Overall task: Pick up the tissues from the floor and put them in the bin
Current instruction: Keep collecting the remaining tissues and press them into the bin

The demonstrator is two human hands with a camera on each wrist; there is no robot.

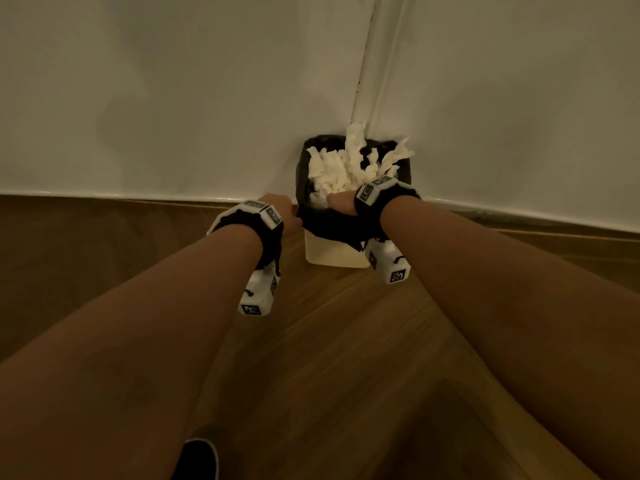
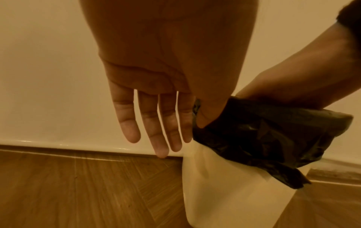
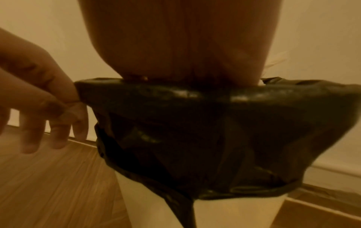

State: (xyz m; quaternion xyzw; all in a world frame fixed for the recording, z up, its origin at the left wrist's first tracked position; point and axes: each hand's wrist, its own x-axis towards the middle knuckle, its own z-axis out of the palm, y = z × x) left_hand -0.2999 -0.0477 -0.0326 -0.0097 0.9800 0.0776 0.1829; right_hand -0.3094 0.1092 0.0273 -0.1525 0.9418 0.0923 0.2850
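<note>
A white bin [image 1: 332, 252] with a black liner [image 1: 329, 226] stands in the corner, heaped with crumpled white tissues [image 1: 332, 171]. My right hand [image 1: 341, 200] reaches down into the bin among the tissues. Its fingers are hidden below the liner rim [image 3: 195, 92] in the right wrist view too. My left hand [image 1: 282, 211] sits at the bin's left side. Its fingers [image 2: 156, 131] hang straight and spread beside the bin wall [image 2: 224, 185], and the thumb touches the liner [image 2: 263, 135] at the rim. No tissue shows on the floor.
Wood floor [image 1: 346, 341] runs up to white walls with a skirting board [image 1: 138, 199]. A vertical pipe or trim [image 1: 367, 64] rises in the corner behind the bin. A dark shoe [image 1: 199, 459] shows at the bottom edge.
</note>
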